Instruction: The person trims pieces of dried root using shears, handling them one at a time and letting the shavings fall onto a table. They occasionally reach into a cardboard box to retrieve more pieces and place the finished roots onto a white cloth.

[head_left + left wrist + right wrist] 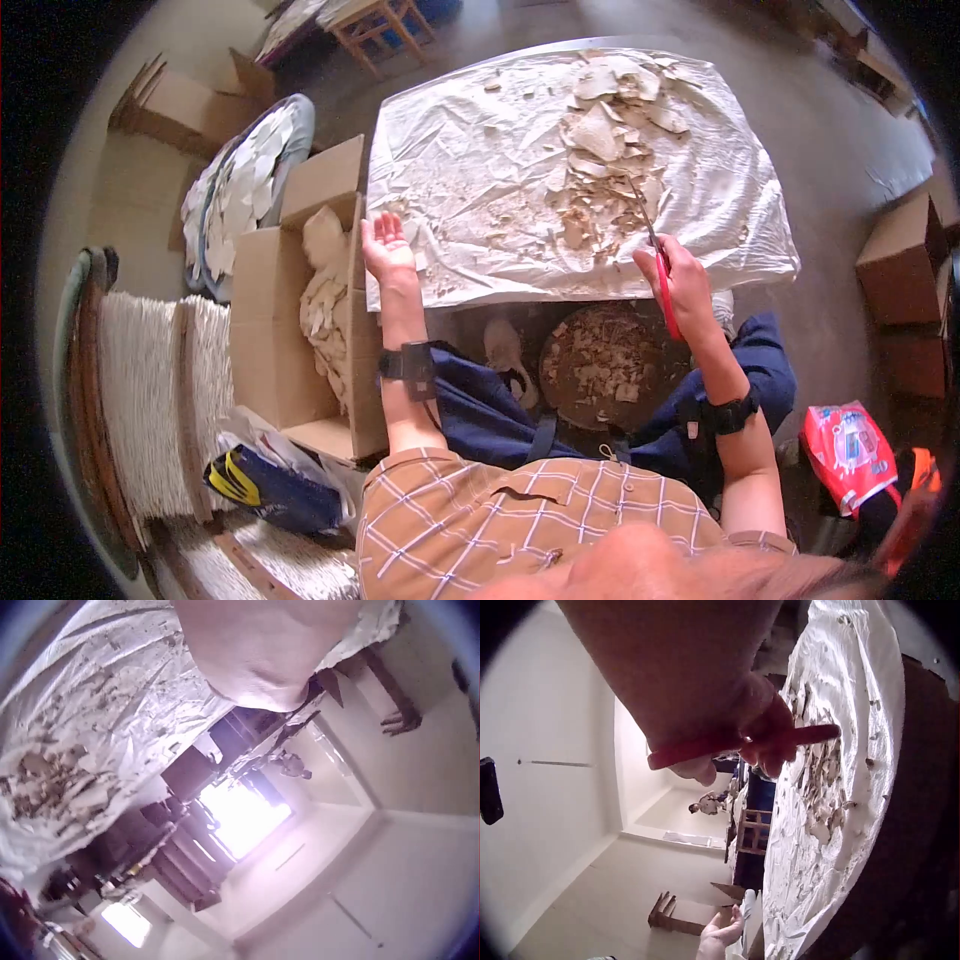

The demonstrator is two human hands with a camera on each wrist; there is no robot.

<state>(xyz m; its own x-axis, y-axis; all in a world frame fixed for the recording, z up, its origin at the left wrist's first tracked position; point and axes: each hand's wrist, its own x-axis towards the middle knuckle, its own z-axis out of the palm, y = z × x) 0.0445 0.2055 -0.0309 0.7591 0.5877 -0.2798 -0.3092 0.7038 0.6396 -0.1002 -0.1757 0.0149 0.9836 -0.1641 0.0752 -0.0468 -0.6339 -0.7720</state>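
Note:
My right hand point(682, 280) grips red-handled scissors point(664, 290) over the near right part of the table; their thin dark blades point away toward the scraps. In the right wrist view the red handles point(697, 748) show on both sides of the curled fingers. Pale, flat, irregular pieces point(595, 130) and brownish crumbs lie heaped on the white sheet point(470, 150) beyond this hand. My left hand point(390, 250) is held palm up at the table's left edge, beside the cardboard box, its fingers loosely bent and nothing in it. Only its heel and wrist point(262, 652) show in the left wrist view.
A cardboard box point(265, 325) with pale pieces point(325, 310) stands left of the table. Behind it is a rounded tray of white flat pieces point(240, 215). Below the table's near edge sits a round container of scraps point(600, 365). A red packet point(848, 455) lies at the right.

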